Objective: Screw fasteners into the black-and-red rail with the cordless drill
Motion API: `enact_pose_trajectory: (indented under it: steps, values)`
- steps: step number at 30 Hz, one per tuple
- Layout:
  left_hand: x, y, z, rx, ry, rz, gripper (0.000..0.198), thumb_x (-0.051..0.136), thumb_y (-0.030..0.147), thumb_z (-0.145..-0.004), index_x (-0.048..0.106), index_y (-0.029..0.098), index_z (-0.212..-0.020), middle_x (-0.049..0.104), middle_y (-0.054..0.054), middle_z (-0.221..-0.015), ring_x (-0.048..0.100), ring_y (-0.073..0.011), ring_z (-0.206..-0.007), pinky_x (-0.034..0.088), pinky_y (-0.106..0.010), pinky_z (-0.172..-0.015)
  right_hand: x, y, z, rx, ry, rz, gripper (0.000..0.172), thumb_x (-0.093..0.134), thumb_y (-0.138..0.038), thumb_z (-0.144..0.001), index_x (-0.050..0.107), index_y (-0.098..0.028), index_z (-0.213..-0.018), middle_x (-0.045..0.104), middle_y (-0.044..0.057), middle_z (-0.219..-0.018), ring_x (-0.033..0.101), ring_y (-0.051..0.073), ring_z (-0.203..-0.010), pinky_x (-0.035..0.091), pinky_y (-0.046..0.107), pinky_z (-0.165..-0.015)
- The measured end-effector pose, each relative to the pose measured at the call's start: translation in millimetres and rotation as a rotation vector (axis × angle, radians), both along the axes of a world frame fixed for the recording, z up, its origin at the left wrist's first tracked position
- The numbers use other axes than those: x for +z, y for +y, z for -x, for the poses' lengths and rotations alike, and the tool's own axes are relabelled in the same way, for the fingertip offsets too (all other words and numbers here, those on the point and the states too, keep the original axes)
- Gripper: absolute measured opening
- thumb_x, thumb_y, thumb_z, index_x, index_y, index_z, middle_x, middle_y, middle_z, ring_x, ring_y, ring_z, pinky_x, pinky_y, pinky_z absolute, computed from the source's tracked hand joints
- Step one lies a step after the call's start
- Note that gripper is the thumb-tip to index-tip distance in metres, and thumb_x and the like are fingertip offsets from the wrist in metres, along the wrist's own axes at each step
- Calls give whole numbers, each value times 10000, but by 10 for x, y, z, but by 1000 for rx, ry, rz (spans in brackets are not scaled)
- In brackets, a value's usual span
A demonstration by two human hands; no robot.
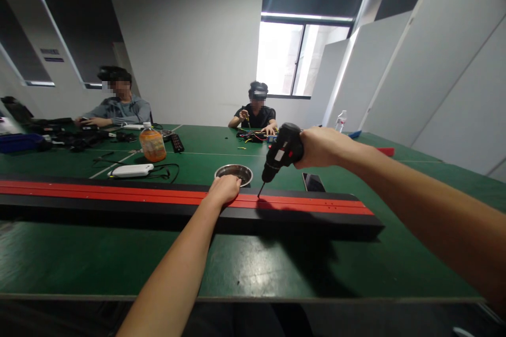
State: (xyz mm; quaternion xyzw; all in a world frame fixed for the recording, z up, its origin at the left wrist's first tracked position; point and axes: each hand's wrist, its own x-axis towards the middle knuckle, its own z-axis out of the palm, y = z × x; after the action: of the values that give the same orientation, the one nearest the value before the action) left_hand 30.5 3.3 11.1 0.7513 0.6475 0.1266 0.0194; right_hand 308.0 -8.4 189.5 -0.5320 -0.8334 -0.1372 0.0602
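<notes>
My right hand (316,147) is wrapped round the grip of a black cordless drill (283,150). The drill tilts downward, and its long thin bit meets the red strip of a long black-and-red rail (292,204) lying across the table. To the left of the bit, my left hand (226,189) is closed on top of the rail. Its fingertips are hidden, so what they hold, if anything, does not show. Just beyond that hand stands a round metal bowl (247,174), partly covered by it; its contents are hard to make out.
Behind the rail on the green table (190,168) are a white power bank (132,170) with cables, an orange bottle (152,143), a power strip (177,142) and a phone (313,182). Two people sit across the table, one with wires (253,137) in front.
</notes>
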Motion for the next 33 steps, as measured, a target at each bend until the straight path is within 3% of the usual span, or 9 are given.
enact_pose_trajectory:
  steps: [4,10,20,27,33]
  values:
    - [27,-21,-15,-12,-1,14,649,273,592,-987,772,181,-1048,747,-174,-1128,669,-335,-1100,441,-443,-989,106,47,220,88,27,-48,393,825,-434,-556,737,-251,-893,591,54,-622,607,244,-647,371,346,-580]
    - [20,-16,-8,-12,-20,15,673,286,628,-975,776,167,-1009,747,-190,-1119,673,-333,-1082,449,-425,-971,180,58,385,184,-1,-67,448,866,-458,-530,742,-293,-928,608,36,-643,603,230,-665,341,332,-575]
    - [-31,8,-2,-8,-1,-9,674,285,633,-974,777,175,-1031,750,-185,-1115,678,-325,-1065,450,-416,-964,221,-121,459,140,13,-61,350,856,-418,-513,698,-258,-781,532,7,-529,559,180,-541,290,316,-520]
    - [-6,-17,0,-1,8,-10,670,292,614,-977,783,159,-968,755,-194,-1077,687,-312,-1035,458,-390,-929,52,-22,156,97,120,-113,330,855,-444,-494,686,-248,-700,521,20,-499,550,180,-499,327,325,-481]
    - [-7,-29,-2,20,-27,-24,609,334,589,-973,784,180,-968,758,-184,-1060,700,-308,-977,479,-381,-870,-178,-206,-224,47,221,-101,322,775,-550,-605,728,-262,-742,639,35,-605,588,209,-538,348,331,-475]
